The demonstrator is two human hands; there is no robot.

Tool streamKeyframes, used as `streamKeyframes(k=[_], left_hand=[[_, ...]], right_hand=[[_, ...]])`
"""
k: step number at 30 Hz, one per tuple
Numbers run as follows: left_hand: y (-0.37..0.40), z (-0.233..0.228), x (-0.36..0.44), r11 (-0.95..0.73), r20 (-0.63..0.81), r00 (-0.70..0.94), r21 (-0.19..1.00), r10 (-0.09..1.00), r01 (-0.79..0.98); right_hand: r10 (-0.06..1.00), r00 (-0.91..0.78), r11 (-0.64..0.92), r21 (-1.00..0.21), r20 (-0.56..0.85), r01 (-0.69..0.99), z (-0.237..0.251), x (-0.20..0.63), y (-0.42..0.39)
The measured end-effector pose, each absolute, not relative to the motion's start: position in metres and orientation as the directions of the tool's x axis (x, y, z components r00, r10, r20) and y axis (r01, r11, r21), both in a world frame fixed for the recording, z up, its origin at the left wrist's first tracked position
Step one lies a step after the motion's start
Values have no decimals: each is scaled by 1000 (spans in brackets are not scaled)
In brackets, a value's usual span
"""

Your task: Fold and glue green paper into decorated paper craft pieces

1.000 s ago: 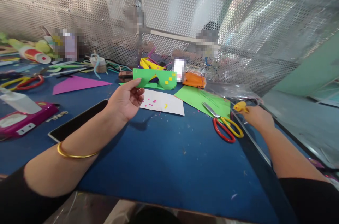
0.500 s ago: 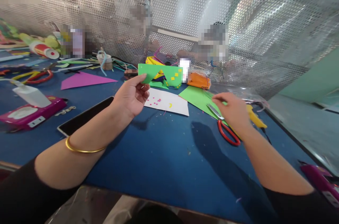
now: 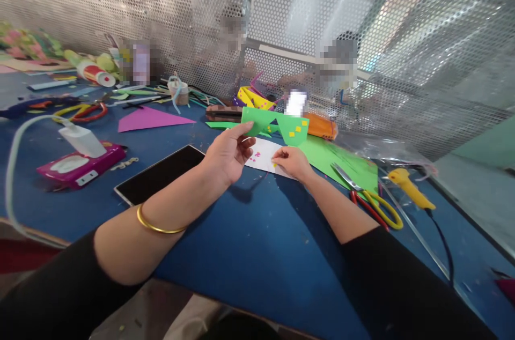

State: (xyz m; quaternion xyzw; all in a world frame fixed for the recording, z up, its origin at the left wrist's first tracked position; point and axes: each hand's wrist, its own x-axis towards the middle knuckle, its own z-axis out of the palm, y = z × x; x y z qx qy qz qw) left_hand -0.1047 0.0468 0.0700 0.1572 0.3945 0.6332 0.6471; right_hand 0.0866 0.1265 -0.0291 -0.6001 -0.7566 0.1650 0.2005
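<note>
My left hand [image 3: 230, 153] pinches one end of a green paper cutout [image 3: 263, 116] shaped like glasses, held up over the table. Small yellow squares dot its right-hand part. Below it lies a white sheet [image 3: 263, 148] bearing tiny pink pieces [image 3: 257, 154]. Fingertips of my right hand [image 3: 295, 162] are pinched together at this sheet, beside a small yellow bit [image 3: 275, 165]; whether they grip it is hidden. Right of that hand, scissors [image 3: 386, 211] with a yellow handle rest partly on a green sheet [image 3: 328, 151], with a red handle [image 3: 368, 210] alongside.
A dark-screened phone [image 3: 164, 172] and a magenta power strip [image 3: 86, 165] with a white charger [image 3: 82, 140] lie left. A yellow glue gun [image 3: 411, 189] with cable is at right. Behind are a purple sheet [image 3: 151, 119], an orange pouch [image 3: 322, 125] and a perforated metal screen [image 3: 298, 23].
My right hand has moved left from near the scissors to the white sheet. My left hand still holds the green cutout. The whole view has shifted, so things appear further right.
</note>
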Motion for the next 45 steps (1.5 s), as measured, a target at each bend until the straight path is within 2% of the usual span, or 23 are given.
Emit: streamKeyframes(k=[5, 10, 24, 29, 34, 36, 38, 41, 45], left_hand=[[45, 68, -102, 171, -326, -101, 706, 940, -687], [44, 65, -100, 184, -332, -96, 714, 938, -675], [45, 51, -96, 197, -317, -87, 757, 944, -623], [39, 43, -90, 206, -282, -55, 807, 958, -553], [26, 36, -82, 199, -211, 23, 875, 977, -441], [20, 34, -78, 194, -185, 60, 899, 981, -392], [14, 32, -75, 191, -163, 107, 919, 981, -344], [7, 30, -70, 183, -136, 176, 941, 975, -284], [4, 26, -67, 170, -114, 233, 957, 966, -235]], right_hand=[[975, -211, 217, -493, 67, 842, -37, 89, 129], [979, -185, 203, -534, 87, 821, -42, 92, 132], [969, 54, 163, -785, 243, 598, -34, 111, 117], [905, 246, 194, -852, 347, 486, -7, 146, 86], [787, 397, 270, -843, 471, 466, 32, 161, 48], [776, 370, 315, -822, 511, 474, 45, 152, 29], [809, 244, 377, -789, 535, 485, 54, 137, 11], [876, 21, 411, -769, 482, 490, 58, 117, -7], [905, -87, 396, -753, 416, 526, 53, 107, -11]])
